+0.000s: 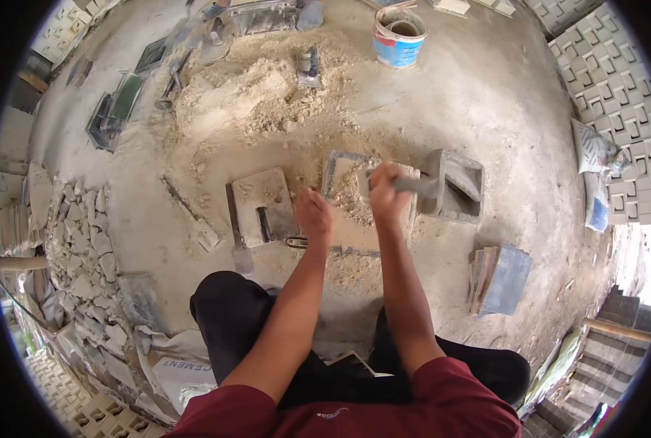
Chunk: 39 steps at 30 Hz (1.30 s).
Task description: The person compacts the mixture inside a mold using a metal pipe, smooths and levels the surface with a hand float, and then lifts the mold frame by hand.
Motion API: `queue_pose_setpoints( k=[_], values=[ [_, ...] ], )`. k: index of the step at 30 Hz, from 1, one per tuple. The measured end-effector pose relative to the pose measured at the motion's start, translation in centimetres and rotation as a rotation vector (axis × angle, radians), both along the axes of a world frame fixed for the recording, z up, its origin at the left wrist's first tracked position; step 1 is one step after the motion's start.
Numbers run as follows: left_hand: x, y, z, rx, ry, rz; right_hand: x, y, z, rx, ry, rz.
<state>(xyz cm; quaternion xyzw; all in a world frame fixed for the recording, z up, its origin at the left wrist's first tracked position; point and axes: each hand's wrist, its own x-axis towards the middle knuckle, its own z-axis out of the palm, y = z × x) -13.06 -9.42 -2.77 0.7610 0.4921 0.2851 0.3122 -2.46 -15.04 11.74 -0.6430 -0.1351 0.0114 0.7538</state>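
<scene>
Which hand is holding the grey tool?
The right hand: it's wrapped around the grey tool. The left hand is different: it's curled up, and no tool shows in it.

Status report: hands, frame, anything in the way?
Right hand gripping blurred tool over frame. Left hand curled beside it. Loose powder inside. Hollow block close, right.

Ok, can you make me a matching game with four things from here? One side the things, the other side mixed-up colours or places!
Things:
1. bucket
2. broken stones
3. right hand
4. shirt

Clues:
A. dark red
B. wrapped around a blurry grey tool
C. partly blue
D. heaped over on the left side

Right pairs: 1-C, 2-D, 3-B, 4-A
</scene>
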Motion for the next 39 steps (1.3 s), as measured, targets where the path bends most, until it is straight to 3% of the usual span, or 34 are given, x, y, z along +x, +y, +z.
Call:
queue_pose_setpoints(
  k=[2,3,4,7,10,11,12,14,15,17,20,21,23,24,30,32,35,38,39],
  values=[
    [-0.4,0.1,-1.3,0.024,-0.011,0.014,0.1,-1.3,-6.2,-0.45,-0.42,0.081],
    [0.3,-0.1,-1.6,0.054,-0.047,0.037,1.2,-0.4,-8.9,-0.379,-0.268,0.052],
    [0.2,-1.0,-1.2,0.041,-0.05,0.032,0.7,-0.7,-6.6,-0.393,-0.27,0.048],
    [0.0,-0.4,-0.2,-0.002,-0.006,0.063,-0.2,0.2,1.6,-0.01,0.148,0.076],
    [0.0,-0.1,0.2,-0.018,-0.023,0.037,-1.1,-1.1,0.0,-0.015,-0.029,0.129],
    [0.2,0.0,0.5,-0.04,-0.042,0.004,-0.8,-1.4,-6.2,-0.064,-0.096,0.129],
    [0.1,-0.1,0.8,-0.065,-0.056,-0.034,-1.1,-1.7,-5.9,-0.48,-0.43,0.069],
    [0.4,0.0,1.2,-0.071,-0.01,-0.057,-0.3,-0.7,-5.9,-0.487,-0.157,0.069],
    [-0.2,-0.4,1.0,-0.079,0.049,-0.085,-1.1,-1.4,-3.9,-0.502,-0.142,0.045],
    [0.8,0.3,0.3,-0.083,-0.013,-0.055,-0.7,-0.5,0.5,-0.024,0.038,0.144],
    [-0.4,-0.6,-0.6,-0.119,-0.083,-0.029,-1.3,0.2,-0.7,0.112,-0.091,0.119],
    [0.2,0.0,-0.5,-0.117,-0.146,-0.028,-1.5,0.8,-4.5,0.111,-0.204,0.109],
    [-1.0,-0.7,-1.3,-0.067,-0.146,-0.038,-2.5,1.1,-9.9,-0.252,-0.218,0.071],
    [0.3,-0.1,-1.2,0.008,-0.19,-0.038,-1.9,2.0,-7.6,-0.146,-0.125,0.191],
    [0.3,-0.1,0.3,-0.075,-0.07,-0.05,-1.7,0.6,0.6,-0.084,0.08,0.112],
    [0.2,-0.1,0.4,-0.085,-0.077,-0.08,-1.1,-0.2,-4.6,-0.15,-0.076,0.082],
    [-0.4,-0.1,-0.7,-0.047,-0.062,-0.093,-0.3,-1.2,-4.4,-0.38,-0.233,0.175],
    [0.5,0.0,-1.0,0.006,-0.012,-0.058,-0.3,-1.4,1.2,-0.025,0.066,0.097],
    [0.0,-0.4,-0.9,-0.014,0.025,-0.028,-0.3,-1.9,2.4,0.036,-0.037,0.09]
  ],
)
